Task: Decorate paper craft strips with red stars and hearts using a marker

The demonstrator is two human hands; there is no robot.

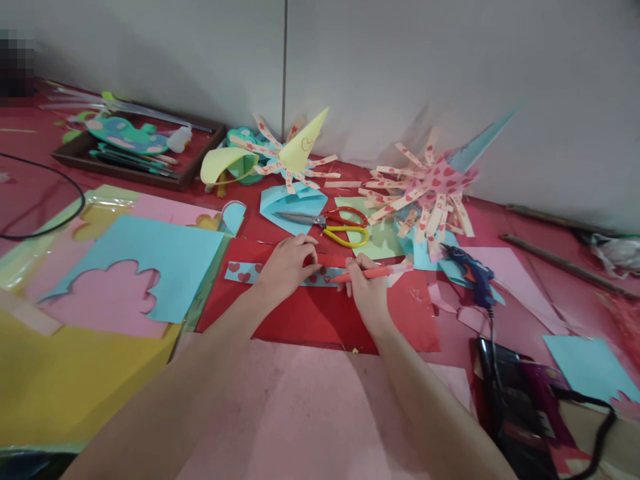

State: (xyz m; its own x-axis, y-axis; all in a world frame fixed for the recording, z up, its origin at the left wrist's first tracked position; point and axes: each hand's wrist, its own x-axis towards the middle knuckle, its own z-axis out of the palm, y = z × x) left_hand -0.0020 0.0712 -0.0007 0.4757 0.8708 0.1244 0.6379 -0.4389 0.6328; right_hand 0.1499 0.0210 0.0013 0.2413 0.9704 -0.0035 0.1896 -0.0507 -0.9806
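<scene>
A blue paper strip with red hearts (240, 272) lies on a red paper sheet (310, 320) in front of me. My right hand (367, 293) is closed around a red pen (383, 271), its point low over the strip. My left hand (287, 267) rests over the strip's middle, fingers bent and pinched together. Between both hands runs a slim red piece (333, 261); whether my left fingertips grip it or only press the strip, I cannot make out. Scissors (325, 220) with one red and one yellow handle lie just beyond.
Behind stand two paper cone crafts, one yellow (303, 147) and one blue (480, 143). A glue gun (473, 273) with a cord lies at right, near a black case (515, 400). At left are cut blue paper (185, 247) and a wooden tray (195, 170) of supplies.
</scene>
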